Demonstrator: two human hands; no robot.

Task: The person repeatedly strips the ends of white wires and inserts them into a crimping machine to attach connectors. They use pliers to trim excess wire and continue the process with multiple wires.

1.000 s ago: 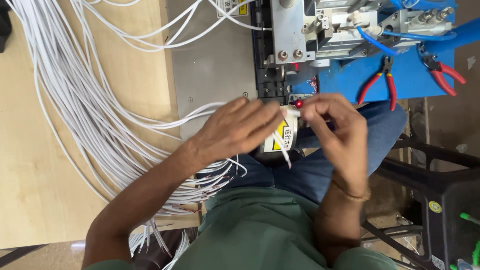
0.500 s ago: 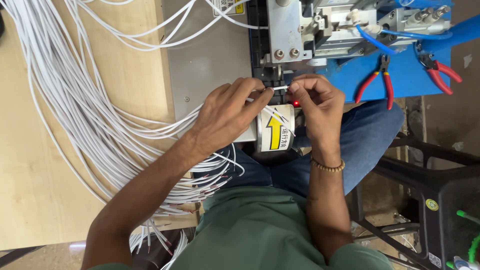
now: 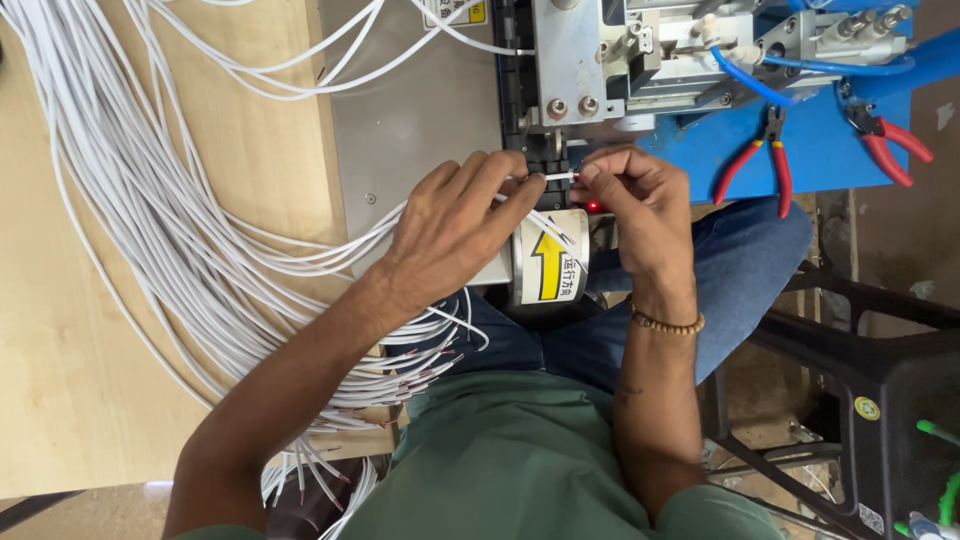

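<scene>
Since a second ago both hands have been carried up, away from the body, from in front of the yellow-arrow label point(image 3: 548, 268) to the dark mouth of the metal machine point(image 3: 585, 70).

The white wire end point(image 3: 558, 177) is now held level between the two hands, its long axis running from hand to hand. The left hand point(image 3: 455, 225) is closed in a pinch on the wire at its left. The right hand point(image 3: 640, 195) is closed in a pinch on the tip at its right.

The machine mouth lies just beyond the fingertips, on the far side from the body. The right hand is marginally nearer to it. The red lamp point(image 3: 594, 207) sits just under the right thumb.

The remaining white wires point(image 3: 180, 230) trail off behind the left wrist across the wooden bench point(image 3: 60, 400).

Red-handled pliers point(image 3: 760, 160) lie beyond the right hand, untouched.
</scene>
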